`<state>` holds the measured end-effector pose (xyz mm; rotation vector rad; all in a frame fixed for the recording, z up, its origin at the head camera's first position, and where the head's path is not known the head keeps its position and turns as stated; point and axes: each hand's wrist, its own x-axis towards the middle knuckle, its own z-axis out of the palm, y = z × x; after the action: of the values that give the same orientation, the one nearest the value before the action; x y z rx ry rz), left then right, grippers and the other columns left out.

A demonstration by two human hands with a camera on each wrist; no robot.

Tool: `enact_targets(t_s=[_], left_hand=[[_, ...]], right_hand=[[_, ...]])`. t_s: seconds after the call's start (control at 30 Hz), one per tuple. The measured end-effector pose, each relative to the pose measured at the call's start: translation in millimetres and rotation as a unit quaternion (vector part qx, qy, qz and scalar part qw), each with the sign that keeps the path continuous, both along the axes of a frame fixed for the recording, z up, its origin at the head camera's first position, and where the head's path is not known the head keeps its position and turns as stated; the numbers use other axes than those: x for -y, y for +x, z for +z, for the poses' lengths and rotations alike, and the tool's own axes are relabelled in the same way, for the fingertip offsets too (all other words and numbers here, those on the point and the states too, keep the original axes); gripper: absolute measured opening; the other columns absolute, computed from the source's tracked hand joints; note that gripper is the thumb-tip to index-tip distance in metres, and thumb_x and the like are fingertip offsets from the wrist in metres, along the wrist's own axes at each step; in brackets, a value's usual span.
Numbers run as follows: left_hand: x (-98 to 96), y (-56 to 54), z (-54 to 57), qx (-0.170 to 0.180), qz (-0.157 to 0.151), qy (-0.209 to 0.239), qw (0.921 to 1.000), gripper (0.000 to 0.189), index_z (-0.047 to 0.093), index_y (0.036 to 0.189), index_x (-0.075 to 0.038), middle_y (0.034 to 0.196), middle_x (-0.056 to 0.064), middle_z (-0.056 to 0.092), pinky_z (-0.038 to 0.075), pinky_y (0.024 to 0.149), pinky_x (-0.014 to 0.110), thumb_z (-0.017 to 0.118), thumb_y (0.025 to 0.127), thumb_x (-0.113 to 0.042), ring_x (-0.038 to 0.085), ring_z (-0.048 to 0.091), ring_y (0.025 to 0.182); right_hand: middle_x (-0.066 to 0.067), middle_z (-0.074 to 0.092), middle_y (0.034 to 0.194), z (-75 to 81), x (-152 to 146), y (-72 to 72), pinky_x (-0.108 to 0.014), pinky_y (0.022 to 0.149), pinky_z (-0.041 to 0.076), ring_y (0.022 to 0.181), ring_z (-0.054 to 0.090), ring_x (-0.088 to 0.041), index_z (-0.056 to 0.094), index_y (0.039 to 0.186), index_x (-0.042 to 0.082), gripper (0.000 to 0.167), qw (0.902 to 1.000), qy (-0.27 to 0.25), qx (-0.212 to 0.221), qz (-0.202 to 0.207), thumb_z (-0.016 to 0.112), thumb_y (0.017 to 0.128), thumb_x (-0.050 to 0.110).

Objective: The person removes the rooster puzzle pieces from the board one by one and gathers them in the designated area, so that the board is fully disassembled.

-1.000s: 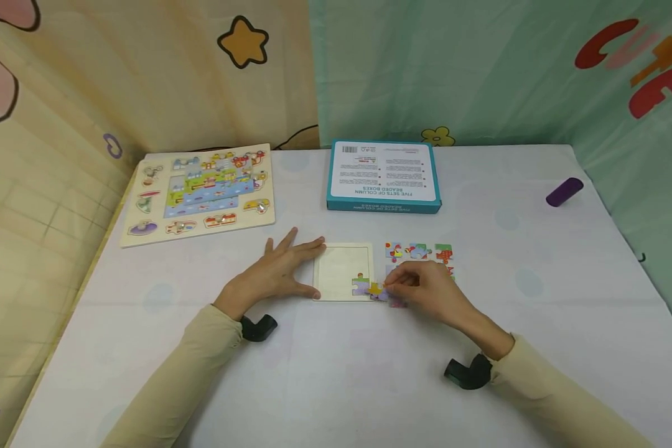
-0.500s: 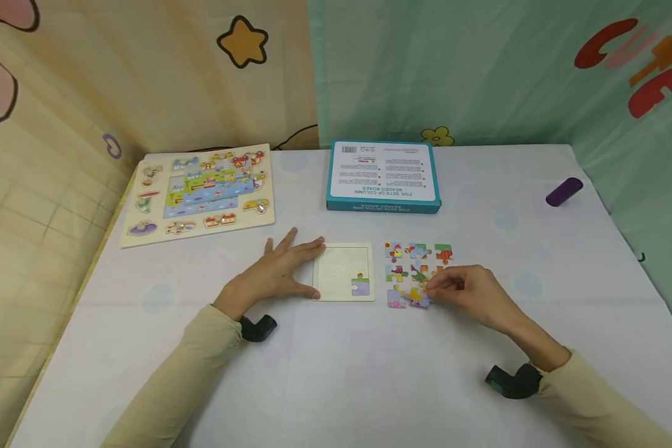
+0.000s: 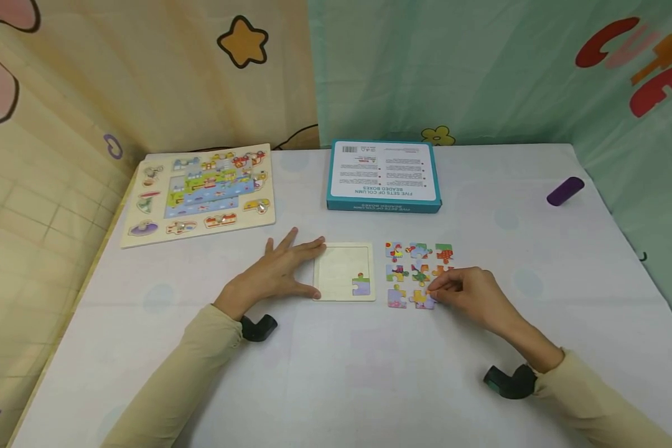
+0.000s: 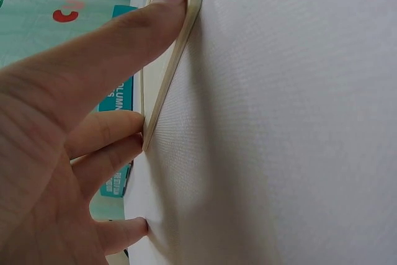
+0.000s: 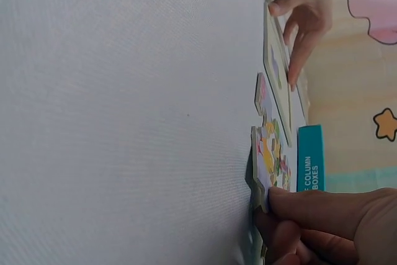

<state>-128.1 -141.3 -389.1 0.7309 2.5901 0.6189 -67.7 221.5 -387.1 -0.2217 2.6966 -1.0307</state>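
Observation:
My left hand (image 3: 277, 272) lies spread at the left edge of a square wooden puzzle tray (image 3: 336, 267). Its thumb and fingertips touch the tray's edge and corners, fingers fairly straight. One green and lilac puzzle piece (image 3: 361, 286) sits in the tray's lower right corner. My right hand (image 3: 476, 295) pinches a yellow and lilac puzzle piece (image 5: 263, 159) between thumb and fingers, tilted with one edge close over the table. Beside it lies a lilac and pink puzzle piece (image 3: 396, 298). More pieces, such as a green and red one (image 3: 443, 252), lie in rows behind.
A teal box (image 3: 383, 177) with printed text lies at the back middle. Towards the back left rests a wooden peg puzzle board (image 3: 198, 196) with pictures on it. A purple cylinder (image 3: 564, 191) lies at the far right. Curtains hang behind the table (image 3: 336, 373).
My right hand has moved right, away from the tray, carrying the yellow and lilac puzzle piece over to the bottom row of pieces. The left hand has stayed at the tray.

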Motion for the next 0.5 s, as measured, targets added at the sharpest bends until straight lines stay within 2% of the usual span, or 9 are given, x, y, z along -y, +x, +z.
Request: enact_targets(t_s=[0.5], left_hand=[[-0.6, -0.5, -1.0, 0.001, 0.004, -0.005, 1.0, 0.096, 0.04, 0.151, -0.015, 0.159, -0.006, 0.028, -0.001, 0.107, 0.075, 0.086, 0.071, -0.043, 0.042, -0.002, 0.148]], right_hand=[[0.003, 0.067, 0.074, 0.1, 2.9, 2.2, -0.022, 0.057, 0.044, 0.07, 0.056, -0.014, 0.077, 0.086, 0.005, 0.003, 0.9996, 0.01, -0.028, -0.003, 0.076, 0.083, 0.005]])
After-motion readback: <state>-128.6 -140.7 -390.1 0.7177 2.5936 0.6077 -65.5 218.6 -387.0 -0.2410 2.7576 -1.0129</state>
